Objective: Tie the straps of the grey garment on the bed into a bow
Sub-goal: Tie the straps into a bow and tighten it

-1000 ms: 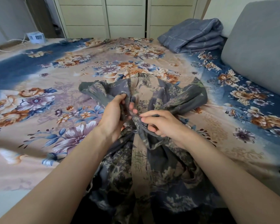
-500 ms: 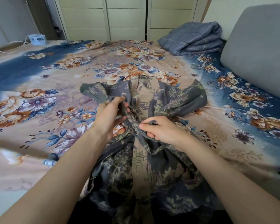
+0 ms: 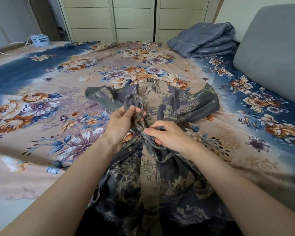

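Where both hands pinch bunched straps (image 3: 134,103), the knot stays hidden.

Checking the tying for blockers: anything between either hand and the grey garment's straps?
Nothing visible. The left hand already pinches a bunched loop of strap on the grey printed garment; the right hand grips fabric at the knot. The folded blue-grey quilt lies far off on the floral bedsheet.

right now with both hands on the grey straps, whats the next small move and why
Probably pull the bunched loop pinched by the left hand outward while the right hand holds the crossing. The right strap already fans into a loop, but the middle of the grey garment looks loose, not cinched.
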`<state>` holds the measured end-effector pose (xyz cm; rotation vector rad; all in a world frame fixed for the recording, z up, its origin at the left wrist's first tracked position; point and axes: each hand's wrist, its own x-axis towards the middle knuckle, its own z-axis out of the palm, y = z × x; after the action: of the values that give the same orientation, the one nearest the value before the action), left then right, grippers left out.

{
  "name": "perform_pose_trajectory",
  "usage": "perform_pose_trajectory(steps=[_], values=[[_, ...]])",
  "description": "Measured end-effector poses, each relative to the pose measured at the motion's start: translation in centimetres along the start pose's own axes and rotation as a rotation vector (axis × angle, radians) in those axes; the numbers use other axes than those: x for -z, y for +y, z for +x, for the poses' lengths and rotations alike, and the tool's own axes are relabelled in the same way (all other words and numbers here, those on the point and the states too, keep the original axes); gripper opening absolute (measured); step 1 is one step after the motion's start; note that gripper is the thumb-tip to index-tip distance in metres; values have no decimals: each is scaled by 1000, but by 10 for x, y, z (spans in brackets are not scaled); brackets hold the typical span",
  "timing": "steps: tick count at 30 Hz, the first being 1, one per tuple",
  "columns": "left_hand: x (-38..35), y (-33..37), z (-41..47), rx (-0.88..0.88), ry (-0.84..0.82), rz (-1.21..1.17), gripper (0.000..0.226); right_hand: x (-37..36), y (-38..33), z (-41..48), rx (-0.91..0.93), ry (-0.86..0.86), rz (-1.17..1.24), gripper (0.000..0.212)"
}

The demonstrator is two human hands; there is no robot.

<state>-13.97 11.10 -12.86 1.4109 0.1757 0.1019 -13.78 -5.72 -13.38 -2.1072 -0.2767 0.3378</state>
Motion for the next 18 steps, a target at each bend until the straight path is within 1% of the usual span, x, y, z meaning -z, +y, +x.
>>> perform_pose_trajectory(steps=[2, 5, 7, 9, 11, 15, 18], values=[[-1, 1, 1, -16, 10, -34, 31, -3, 2, 3, 2, 26, -27, 32], [-1, 5, 4, -36, -46, -113, 35, -9, 5, 8, 41, 71, -134, 43], [-1, 8, 6, -38, -97, -176, 30, -13, 7, 12, 47, 81, -169, 47], [-3, 12, 7, -45, -117, -246, 20, -15, 9, 14, 36, 96, -181, 49], [-6, 15, 7, -66, -106, -282, 17, -15, 8, 14, 32, 111, -180, 46], [-11, 24, 0, -94, -58, -286, 30, -16, 4, 14, 20, 144, -148, 37], [-14, 27, 0, -88, -20, -282, 34, -19, 4, 15, 1, 179, -132, 38]])
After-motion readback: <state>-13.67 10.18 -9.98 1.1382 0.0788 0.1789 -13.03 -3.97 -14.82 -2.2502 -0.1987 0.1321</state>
